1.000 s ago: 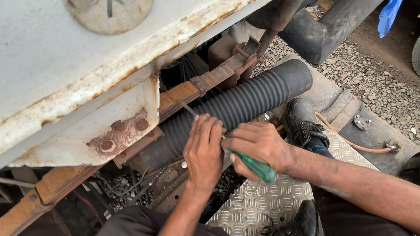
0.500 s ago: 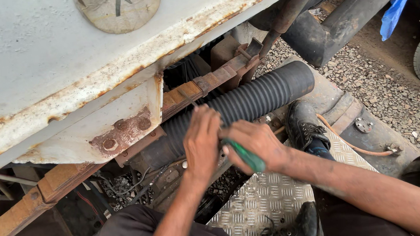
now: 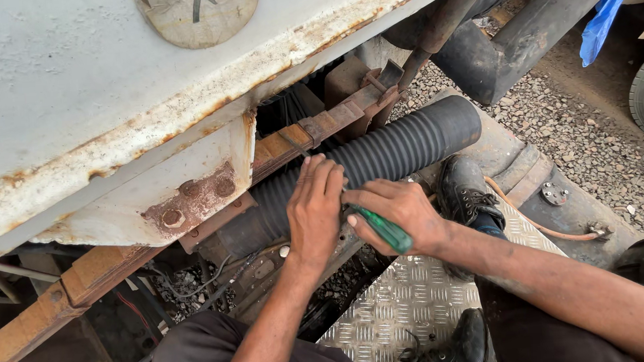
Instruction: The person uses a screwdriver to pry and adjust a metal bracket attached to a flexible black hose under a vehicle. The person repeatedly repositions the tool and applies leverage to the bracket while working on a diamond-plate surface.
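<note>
White metal panel, rust along its lower edge, fills the upper left. Below it, a black ribbed hose runs diagonally beside a rusty orange beam. Diamond-pattern steel plate underfoot; one black boot on it, gravel beyond. Left hand lies flat on the hose, fingers pressed together. Right hand is wrapped around a green-handled screwdriver, just beside the left hand at the hose; its tip is hidden.
</note>
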Demonstrator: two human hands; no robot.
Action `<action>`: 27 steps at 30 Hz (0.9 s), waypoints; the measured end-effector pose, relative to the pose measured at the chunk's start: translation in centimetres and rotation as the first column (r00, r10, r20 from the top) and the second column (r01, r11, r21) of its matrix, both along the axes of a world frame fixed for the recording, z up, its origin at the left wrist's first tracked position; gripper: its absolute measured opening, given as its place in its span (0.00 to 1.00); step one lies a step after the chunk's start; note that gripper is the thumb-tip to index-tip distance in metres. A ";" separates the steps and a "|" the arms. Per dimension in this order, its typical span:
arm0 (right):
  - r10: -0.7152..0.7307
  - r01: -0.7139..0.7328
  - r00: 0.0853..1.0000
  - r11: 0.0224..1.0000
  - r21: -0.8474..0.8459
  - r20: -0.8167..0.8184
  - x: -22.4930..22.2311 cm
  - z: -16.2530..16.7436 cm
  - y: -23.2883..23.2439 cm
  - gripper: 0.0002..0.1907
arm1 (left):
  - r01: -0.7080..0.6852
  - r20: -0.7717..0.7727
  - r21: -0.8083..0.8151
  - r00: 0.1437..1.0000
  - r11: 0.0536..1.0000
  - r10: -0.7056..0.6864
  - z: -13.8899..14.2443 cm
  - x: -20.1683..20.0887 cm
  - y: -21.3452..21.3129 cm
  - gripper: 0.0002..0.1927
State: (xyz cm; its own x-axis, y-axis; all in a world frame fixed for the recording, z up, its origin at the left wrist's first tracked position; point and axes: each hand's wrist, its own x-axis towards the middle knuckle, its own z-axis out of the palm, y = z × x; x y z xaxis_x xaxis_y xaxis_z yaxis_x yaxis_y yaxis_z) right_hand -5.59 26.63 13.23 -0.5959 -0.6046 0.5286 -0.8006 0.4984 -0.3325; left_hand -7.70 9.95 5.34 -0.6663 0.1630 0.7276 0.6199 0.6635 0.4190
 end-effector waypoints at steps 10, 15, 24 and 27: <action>0.006 -0.005 1.000 0.999 0.031 -0.011 -0.3 -0.3 0.1 0.15 | -0.021 -0.003 -0.024 1.000 1.000 0.021 0.1 -0.6 -0.1 0.14; 0.104 -0.089 0.986 0.990 0.111 -0.131 -0.3 -0.7 0.7 0.13 | 0.008 0.023 0.019 1.000 1.000 -0.009 -0.4 0.9 0.4 0.12; -0.003 0.008 0.998 0.997 0.076 -0.065 -0.5 -0.4 0.4 0.15 | -0.007 -0.016 -0.030 1.000 1.000 0.006 -0.5 -1.1 0.2 0.12; 0.102 -0.086 0.987 0.988 0.126 -0.125 -0.2 0.0 0.7 0.11 | 0.003 -0.035 0.009 0.999 1.000 -0.003 -0.5 0.2 0.6 0.11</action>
